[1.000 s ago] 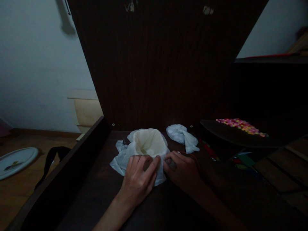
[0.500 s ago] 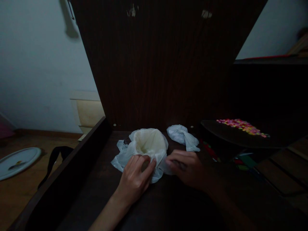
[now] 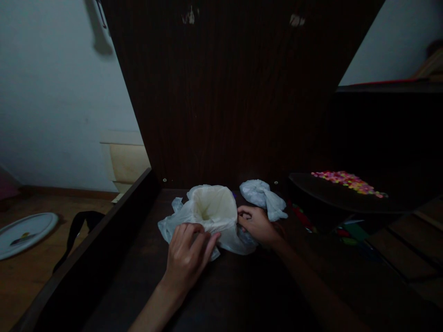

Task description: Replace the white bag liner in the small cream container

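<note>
A small container lined with a thin white plastic bag (image 3: 217, 210) stands on the dark wooden surface (image 3: 145, 276), its mouth open and the bag's edges folded outward around it. My left hand (image 3: 189, 251) is at the front left of the container, fingers bent and apart, over the loose plastic. At the container's right side, my right hand (image 3: 256, 223) has its thumb and fingers pinched together at the bag's edge. Behind that hand lies a knotted white plastic bag (image 3: 258, 192), with its twisted end pointing right.
A dark upright panel (image 3: 228, 101) rises behind the surface, and a low side board (image 3: 100, 244) runs along the left. Colourful small pieces (image 3: 349, 182) lie on a dark shelf at right. A white oval lid-like object (image 3: 31, 233) is on the floor.
My right hand has moved up and back along the container's right side, and the plastic there is spread differently. My left hand has shifted slightly down and left, its fingers now wider apart.
</note>
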Demonstrator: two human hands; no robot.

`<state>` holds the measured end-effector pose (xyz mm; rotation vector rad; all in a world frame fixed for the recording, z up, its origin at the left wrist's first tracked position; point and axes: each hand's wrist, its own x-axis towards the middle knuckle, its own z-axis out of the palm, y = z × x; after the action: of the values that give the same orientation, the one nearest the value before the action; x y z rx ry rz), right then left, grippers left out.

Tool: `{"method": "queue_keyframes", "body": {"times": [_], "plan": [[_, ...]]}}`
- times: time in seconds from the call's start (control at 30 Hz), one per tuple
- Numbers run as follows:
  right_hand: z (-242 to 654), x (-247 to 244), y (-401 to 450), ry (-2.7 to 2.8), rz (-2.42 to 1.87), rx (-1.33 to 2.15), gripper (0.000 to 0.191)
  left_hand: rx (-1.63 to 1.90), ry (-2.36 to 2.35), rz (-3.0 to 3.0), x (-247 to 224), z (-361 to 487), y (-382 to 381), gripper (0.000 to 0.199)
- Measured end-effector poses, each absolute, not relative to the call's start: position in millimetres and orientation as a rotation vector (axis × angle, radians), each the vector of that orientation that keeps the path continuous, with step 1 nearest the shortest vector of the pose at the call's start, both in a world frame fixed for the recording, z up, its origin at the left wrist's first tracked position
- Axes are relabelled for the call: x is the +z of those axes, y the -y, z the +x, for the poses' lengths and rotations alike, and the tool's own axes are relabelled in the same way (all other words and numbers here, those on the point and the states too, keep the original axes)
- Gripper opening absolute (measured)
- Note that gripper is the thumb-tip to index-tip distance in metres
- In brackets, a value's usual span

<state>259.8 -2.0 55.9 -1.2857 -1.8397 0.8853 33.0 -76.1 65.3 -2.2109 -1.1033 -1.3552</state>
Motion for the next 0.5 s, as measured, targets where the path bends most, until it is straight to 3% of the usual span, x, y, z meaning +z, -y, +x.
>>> {"method": "queue_keyframes", "body": {"times": [0.5], "plan": [[269.2, 61.1, -21.6, 1.811, -1.308, 0.528, 0.015, -1.480, 1.106, -2.272, 61.0, 16.3, 76.4, 0.020]]}}
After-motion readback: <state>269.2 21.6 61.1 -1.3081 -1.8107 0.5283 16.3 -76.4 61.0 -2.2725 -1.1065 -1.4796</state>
